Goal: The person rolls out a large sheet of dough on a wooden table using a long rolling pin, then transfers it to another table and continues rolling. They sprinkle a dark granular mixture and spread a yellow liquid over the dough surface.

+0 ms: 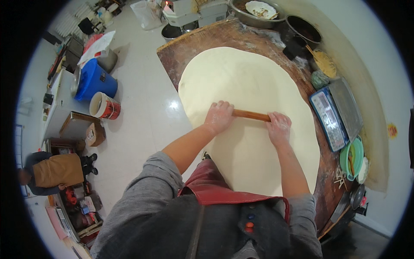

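A large, thin sheet of pale dough [239, 74] covers most of the wooden work table [213, 34] before me. Across its middle lies a wooden rolling pin [251, 115]. My left hand [220, 117] is closed over the pin's left end, and my right hand [279, 128] grips its right end. Flour dusts both hands. Only the pin's middle stretch shows between them; the ends are hidden under my fingers. The dough's near edge runs down to my red apron [207, 181], and its left side reaches the table's edge.
Along the wall stand a digital scale [330, 118], a green basin [352, 158], a dark pot [304, 30] and a metal bowl [237, 11]. On the floor to the left are a blue bucket [98, 81] and a white-and-red pail [105, 106]. Another person [58, 170] stands far left.
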Tool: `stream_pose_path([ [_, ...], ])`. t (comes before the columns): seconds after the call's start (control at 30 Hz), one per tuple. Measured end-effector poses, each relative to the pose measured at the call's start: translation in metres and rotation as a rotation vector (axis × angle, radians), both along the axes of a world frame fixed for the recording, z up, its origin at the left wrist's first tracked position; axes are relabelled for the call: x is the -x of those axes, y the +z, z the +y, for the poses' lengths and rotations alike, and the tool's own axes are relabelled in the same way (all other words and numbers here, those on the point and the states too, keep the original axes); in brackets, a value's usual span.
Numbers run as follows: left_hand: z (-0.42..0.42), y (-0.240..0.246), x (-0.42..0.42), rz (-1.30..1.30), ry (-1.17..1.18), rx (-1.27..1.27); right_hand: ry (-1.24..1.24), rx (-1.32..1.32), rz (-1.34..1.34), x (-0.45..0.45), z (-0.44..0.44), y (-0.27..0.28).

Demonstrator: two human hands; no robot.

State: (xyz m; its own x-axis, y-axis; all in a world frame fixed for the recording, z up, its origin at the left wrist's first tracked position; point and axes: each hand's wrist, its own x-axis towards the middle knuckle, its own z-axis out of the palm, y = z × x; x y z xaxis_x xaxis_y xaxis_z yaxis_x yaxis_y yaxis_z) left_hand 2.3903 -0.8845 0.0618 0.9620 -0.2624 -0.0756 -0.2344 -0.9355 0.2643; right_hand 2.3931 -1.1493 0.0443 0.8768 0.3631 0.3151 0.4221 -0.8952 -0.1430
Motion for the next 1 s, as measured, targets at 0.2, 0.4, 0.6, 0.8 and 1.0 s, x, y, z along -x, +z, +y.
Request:
stream_pose_path([
  [0.2,0.010,-0.027,-0.061,-0.286,0.164,0.041,-0.238,0.186,-0.093,-0.072,0.069,-0.026],
  [0.4,-0.003,-0.047,-0.187,-0.516,0.176,0.036,-0.164,0.117,-0.266,-0.204,0.058,-0.042],
  [0.6,-0.004,-0.037,-0.163,-0.442,0.136,-0.102,-0.183,0.120,-0.185,-0.187,0.060,-0.026],
  [0.8,-0.009,-0.026,-0.147,-0.212,0.136,-0.040,-0.169,0.153,-0.042,-0.150,0.048,-0.036],
  [1.0,-0.016,-0.031,-0.268,-0.440,0.188,-0.066,-0.162,0.182,-0.233,-0.282,0.049,-0.032],
])
